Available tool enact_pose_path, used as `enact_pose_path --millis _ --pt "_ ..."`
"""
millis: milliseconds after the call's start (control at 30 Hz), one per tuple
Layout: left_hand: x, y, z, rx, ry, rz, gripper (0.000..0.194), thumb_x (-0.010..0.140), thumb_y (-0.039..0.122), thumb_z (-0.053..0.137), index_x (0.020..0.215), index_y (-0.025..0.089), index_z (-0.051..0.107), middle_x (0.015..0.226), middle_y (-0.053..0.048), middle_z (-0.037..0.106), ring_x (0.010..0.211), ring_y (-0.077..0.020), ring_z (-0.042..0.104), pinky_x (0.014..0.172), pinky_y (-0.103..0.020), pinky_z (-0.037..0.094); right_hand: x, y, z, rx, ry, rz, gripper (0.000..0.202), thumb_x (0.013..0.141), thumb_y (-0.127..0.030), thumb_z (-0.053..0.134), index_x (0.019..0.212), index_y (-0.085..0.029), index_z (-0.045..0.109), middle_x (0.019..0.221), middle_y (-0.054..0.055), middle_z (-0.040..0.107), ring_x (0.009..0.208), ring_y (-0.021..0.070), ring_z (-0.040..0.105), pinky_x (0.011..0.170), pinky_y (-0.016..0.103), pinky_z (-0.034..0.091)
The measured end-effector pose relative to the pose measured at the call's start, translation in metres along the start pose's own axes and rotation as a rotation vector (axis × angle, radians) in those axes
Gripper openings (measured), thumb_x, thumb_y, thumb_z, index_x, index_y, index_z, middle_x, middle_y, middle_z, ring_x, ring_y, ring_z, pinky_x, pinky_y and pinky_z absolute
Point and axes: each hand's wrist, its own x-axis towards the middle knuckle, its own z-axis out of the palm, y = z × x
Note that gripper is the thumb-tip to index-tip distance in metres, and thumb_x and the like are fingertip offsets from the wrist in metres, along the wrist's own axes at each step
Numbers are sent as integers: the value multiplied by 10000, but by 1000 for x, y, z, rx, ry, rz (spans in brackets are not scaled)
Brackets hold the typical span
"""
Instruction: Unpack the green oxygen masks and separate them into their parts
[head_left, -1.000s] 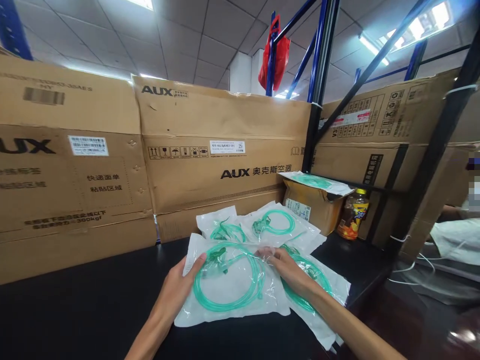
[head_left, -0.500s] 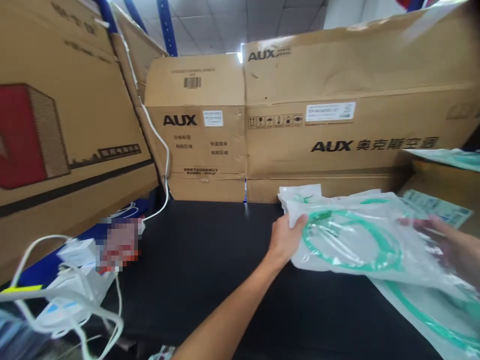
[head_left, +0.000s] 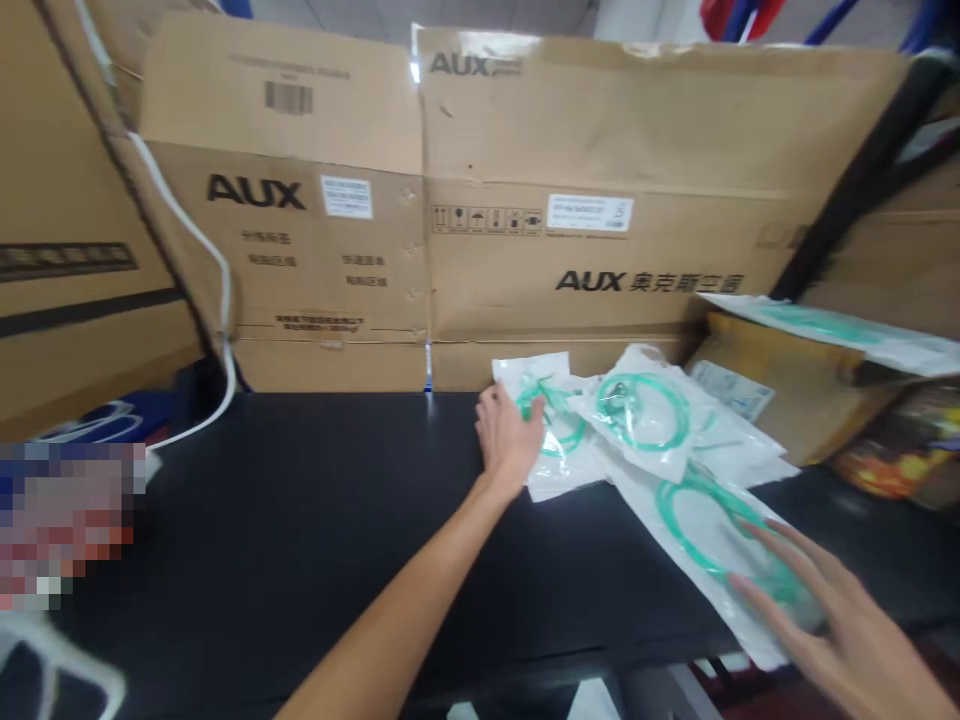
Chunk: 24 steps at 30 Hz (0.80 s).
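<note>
Several clear, white-backed bags of coiled green tubing lie overlapping on the black tabletop. My left hand (head_left: 511, 436) is at the left edge of the leftmost bag (head_left: 559, 478), its fingers curled and the thumb over the plastic. A second bag (head_left: 645, 415) partly covers that one. Below it a longer bag (head_left: 697, 540) slants toward the front edge. Over this longer bag's lower end my right hand (head_left: 825, 610) is spread, fingers apart and slightly blurred; whether they touch the plastic is unclear.
Large cardboard panels (head_left: 495, 130) stand along the back. At the right, another bag of green tubing (head_left: 832, 325) lies on a cardboard box (head_left: 795, 390). A white cable (head_left: 214, 250) hangs at the left, above a pixelated object (head_left: 67, 520). The black tabletop (head_left: 322, 530) ends at the front.
The bag stretched between both hands has come down onto the tabletop with the others. My right hand has let go and moved lower. The view has turned to the right.
</note>
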Motion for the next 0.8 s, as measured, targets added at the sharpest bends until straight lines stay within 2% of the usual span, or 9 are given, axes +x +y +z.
enact_pose_path --millis 33,133,233,367,433,500,567,633,800 --pt "4 -4 -2 18 -5 -42 735 1039 439 542 1621 52 316 1648 -308 327 1559 -452 264 1255 -596 176 -3 -3 2 -15 -15 15 660 853 -737 633 1376 -334 659 1517 128 594 1342 461 593 1116 669 475" --pt "13 -9 3 55 -89 -76 581 1024 437 609 1516 146 500 1564 -203 496 1456 -377 460 1217 -618 297 -1 0 6 -73 1 85 728 853 -786 585 1388 -299 663 1505 140 601 1300 461 632 1056 635 540" --pt "4 -3 20 81 -162 -45 577 1021 419 622 1520 154 503 1539 -194 536 1444 -353 489 1217 -591 329 3 16 4 -178 61 156 762 881 -796 528 1360 -223 677 1430 182 637 1255 459 659 1072 624 524" --pt "-33 14 44 94 -215 6 886 1030 561 512 1640 -18 233 1679 -378 206 1578 -479 241 1249 -600 245 5 49 -5 -272 114 212 711 947 -745 451 1351 -208 681 1411 204 625 1270 453 641 1045 611 527" --pt "-56 23 54 98 -229 49 987 1019 655 446 1665 -20 128 1716 -350 -9 1610 -487 68 1262 -640 173 10 68 -11 -303 103 216 619 988 -674 456 1316 -207 697 1384 198 641 1258 421 651 1040 590 529" --pt "-76 31 64 144 -220 205 1058 979 710 485 1687 31 87 1735 -280 -87 1615 -451 -68 1275 -673 51 21 87 -19 -320 60 210 466 1029 -563 523 1267 -206 705 1316 167 684 1192 350 686 1021 547 545" --pt "-90 37 76 219 -230 460 1066 934 726 567 1704 131 131 1762 -195 -42 1624 -407 -94 1276 -677 -59 37 104 -27 -323 3 192 298 1041 -444 616 1235 -236 703 1274 109 706 1135 272 698 986 473 566" --pt "-99 41 88 298 -289 648 981 930 720 581 1689 192 253 1770 -152 48 1639 -384 -14 1280 -672 -89 57 117 -36 -303 -56 151 228 1033 -361 666 1230 -250 702 1302 84 694 1147 249 686 977 438 572" --pt "-103 45 113 469 -397 569 882 979 636 573 1596 27 416 1690 -281 296 1604 -407 222 1311 -637 73 107 135 -52 -235 -141 99 168 1034 -310 672 1181 -244 721 1274 72 704 1104 231 703 929 393 592"
